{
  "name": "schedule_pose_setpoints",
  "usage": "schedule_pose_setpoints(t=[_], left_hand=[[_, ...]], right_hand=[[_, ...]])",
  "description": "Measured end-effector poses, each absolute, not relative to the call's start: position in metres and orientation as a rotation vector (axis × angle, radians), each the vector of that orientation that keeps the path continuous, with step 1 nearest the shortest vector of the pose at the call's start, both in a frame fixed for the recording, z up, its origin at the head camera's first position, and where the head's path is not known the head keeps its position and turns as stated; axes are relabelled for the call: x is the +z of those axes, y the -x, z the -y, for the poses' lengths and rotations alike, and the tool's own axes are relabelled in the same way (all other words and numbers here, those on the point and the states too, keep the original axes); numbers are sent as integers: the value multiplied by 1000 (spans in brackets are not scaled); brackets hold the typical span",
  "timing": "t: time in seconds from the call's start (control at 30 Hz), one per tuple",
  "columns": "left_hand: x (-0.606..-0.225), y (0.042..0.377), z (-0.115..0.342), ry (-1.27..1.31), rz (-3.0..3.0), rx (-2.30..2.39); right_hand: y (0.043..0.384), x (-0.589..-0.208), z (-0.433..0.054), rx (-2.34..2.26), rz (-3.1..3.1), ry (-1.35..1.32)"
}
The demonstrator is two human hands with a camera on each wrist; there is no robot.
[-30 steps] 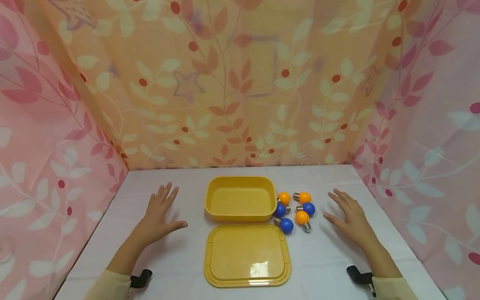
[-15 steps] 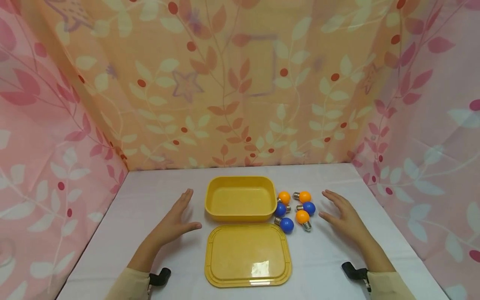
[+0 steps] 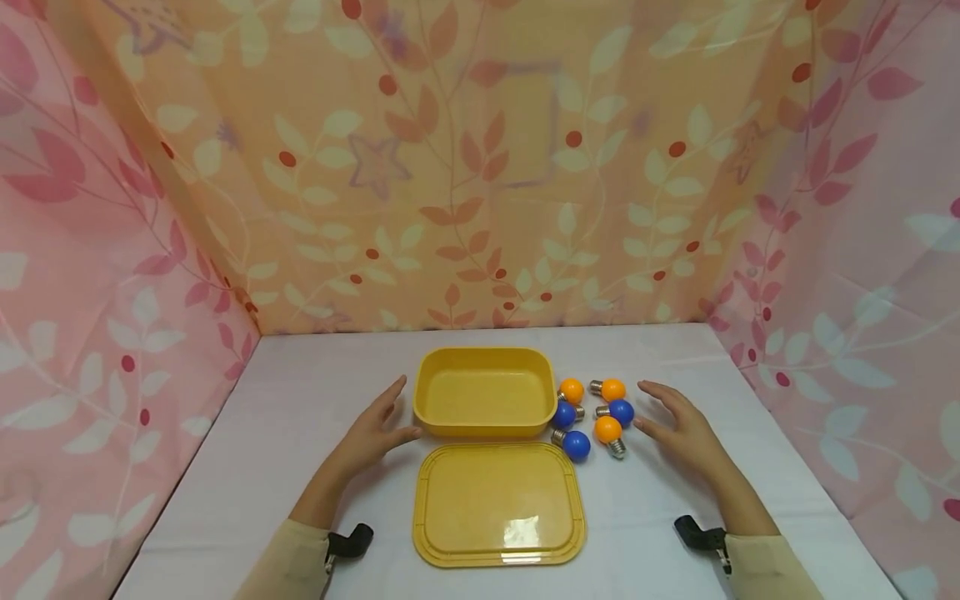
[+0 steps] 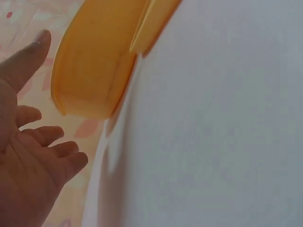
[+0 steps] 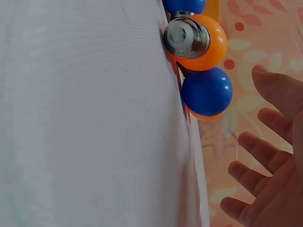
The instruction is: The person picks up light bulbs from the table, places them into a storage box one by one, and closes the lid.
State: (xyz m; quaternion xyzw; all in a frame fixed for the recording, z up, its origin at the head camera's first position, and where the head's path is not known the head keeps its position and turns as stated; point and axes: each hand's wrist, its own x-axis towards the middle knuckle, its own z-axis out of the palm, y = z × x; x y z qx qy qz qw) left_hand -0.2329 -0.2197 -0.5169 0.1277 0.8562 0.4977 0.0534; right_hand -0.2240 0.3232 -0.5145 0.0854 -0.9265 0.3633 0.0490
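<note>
Beside the left end of a yellow plastic box [image 3: 483,427] is my left hand [image 3: 371,433], fingers extended and thumb spread apart, holding nothing. In the left wrist view a gap shows between that hand [image 4: 33,156] and the box [image 4: 94,61]. My right hand [image 3: 686,429] hovers to the right of several small light bulbs, also holding nothing. Orange bulbs [image 3: 607,429] and blue bulbs [image 3: 576,446] with metal screw bases lie together at the box's right side. The right wrist view has a blue bulb [image 5: 207,92] close to the spread fingers of the right hand [image 5: 272,175].
A yellow lid [image 3: 498,504] lies flat in front of the box, near its front wall. All of it stands on a white-covered table [image 3: 637,533]. Patterned curtains hang behind [image 3: 480,167] and along both sides.
My left hand has moved right, closer to the box, its fingers drawing nearer together. My right hand has shifted slightly left toward the bulbs. Box, lid and bulbs stay in place.
</note>
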Motion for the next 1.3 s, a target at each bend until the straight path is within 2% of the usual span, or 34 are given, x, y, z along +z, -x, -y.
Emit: schedule_pose_setpoints(t=[0.27, 0.57, 1.3], left_hand=[[-534, 237, 210, -582, -2611, 1637], [-546, 229, 203, -407, -2586, 1881], [-556, 232, 199, -388, -2572, 2015]], right_hand=[[224, -515, -319, 1237, 2839, -140], [232, -526, -314, 1305, 2828, -129], [230, -550, -310, 1258, 2790, -122]])
